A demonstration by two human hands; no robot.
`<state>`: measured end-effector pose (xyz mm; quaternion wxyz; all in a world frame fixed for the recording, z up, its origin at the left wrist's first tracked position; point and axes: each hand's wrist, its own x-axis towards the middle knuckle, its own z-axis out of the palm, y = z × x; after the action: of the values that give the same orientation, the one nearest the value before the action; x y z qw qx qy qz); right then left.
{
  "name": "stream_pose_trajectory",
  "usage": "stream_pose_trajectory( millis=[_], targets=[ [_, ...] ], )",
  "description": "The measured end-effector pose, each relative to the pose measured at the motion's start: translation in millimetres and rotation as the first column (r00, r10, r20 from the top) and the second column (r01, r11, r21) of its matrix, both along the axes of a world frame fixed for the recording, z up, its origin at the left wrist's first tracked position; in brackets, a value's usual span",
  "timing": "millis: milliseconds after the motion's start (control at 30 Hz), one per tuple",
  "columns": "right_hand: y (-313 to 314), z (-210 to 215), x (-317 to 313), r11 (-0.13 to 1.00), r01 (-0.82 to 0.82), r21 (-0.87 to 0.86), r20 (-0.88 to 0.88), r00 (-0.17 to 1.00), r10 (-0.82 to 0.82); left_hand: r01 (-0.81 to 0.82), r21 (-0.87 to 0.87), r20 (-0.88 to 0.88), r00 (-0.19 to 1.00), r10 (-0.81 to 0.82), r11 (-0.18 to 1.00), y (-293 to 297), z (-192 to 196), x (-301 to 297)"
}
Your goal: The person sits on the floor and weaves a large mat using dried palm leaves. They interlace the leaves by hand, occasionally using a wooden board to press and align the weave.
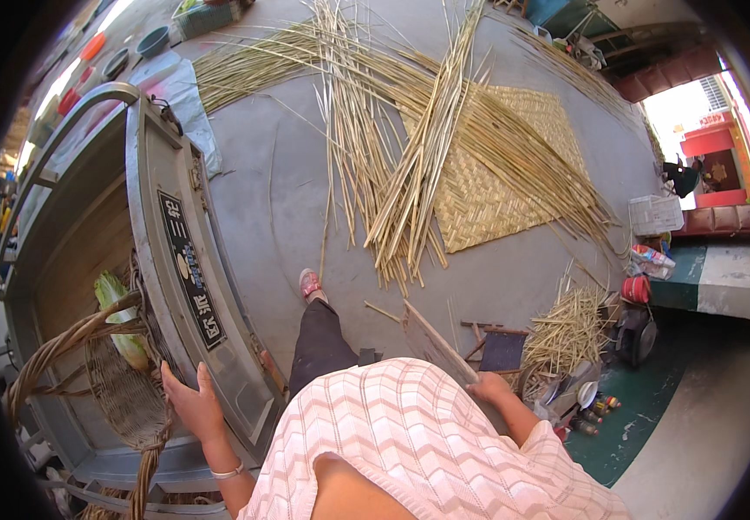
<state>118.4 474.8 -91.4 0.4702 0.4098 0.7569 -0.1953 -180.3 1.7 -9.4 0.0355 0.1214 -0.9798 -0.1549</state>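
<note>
My left hand [197, 406] has its fingers stretched out beside a woven wicker basket [119, 394] with a thick twisted handle. A long leafy cabbage [123, 321] lies in the basket, which sits in the metal bed of a cargo cart [236, 347]. Whether my fingertips touch the basket's rim is hard to tell. On the right, my right hand [492, 387] is closed around the near end of a flat board with a wooden edge [440, 341]. The board stands tilted beside my body, and my pink striped top hides part of it.
Long split bamboo strips [427, 156] lie crossed on the grey floor, partly over a woven mat [514, 165]. At right are a dark low seat [503, 351], a heap of short strips [566, 334] and several bottles [596, 416]. A white crate [655, 215] stands farther off.
</note>
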Motion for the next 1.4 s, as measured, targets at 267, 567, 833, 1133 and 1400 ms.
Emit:
stream_pose_trajectory(
  millis=[267, 567, 833, 1133, 1400],
  targets=[
    [26, 32, -130, 0.997, -0.002, 0.079, -0.112, 0.994, 0.011, 0.028, 0.048, 0.127, 0.991, -0.034, 0.998, 0, -21, -103],
    [1, 18, -154, 0.964, 0.247, -0.096, -0.145, 0.955, -0.259, -0.082, 0.347, 0.179, 0.984, 0.02, 0.934, -3, -28, -117],
    [-12, 20, -209, 0.992, -0.128, 0.016, 0.005, 0.992, 0.128, -0.104, 0.43, 0.2, 0.98, 0.018, 0.897, -3, -18, -119],
    [13, -13, -256, 0.999, -0.021, -0.039, -0.095, 0.995, 0.017, 0.214, 0.137, -0.241, 0.954, -0.177, 0.967, 22, 0, -177],
    [57, -66, -282, 0.998, -0.012, -0.066, -0.158, 0.987, 0.001, 0.124, 0.191, -0.237, 0.968, -0.077, 0.974, 51, -17, -286]
  ],
)
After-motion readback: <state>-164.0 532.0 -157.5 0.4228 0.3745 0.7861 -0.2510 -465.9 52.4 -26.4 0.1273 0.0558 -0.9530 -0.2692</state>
